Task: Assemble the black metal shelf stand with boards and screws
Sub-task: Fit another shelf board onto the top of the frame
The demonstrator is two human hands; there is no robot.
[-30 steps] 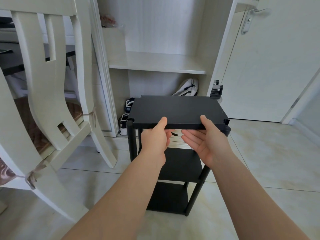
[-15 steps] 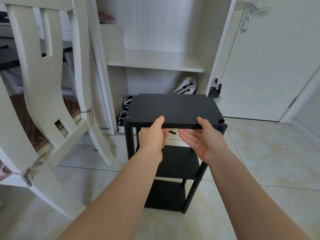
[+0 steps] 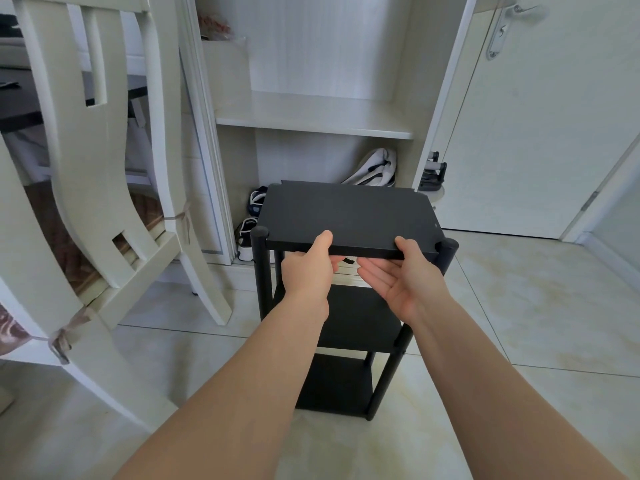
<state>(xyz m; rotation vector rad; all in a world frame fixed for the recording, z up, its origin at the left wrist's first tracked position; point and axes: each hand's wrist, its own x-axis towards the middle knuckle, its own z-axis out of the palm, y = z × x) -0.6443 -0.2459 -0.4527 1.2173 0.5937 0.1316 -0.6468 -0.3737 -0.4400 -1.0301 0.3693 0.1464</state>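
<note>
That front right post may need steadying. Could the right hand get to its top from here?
Probably yes: the right hand grips the front edge of the top board just beside the front right post, with nothing between them. It would have to let go first.

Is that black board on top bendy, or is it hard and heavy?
Probably hard: the top board looks perfectly flat though the left hand and right hand hold only its near edge. Likely not very heavy, since thumbs and fingers alone seem to manage it. Its smooth surface might slip a little.
</note>
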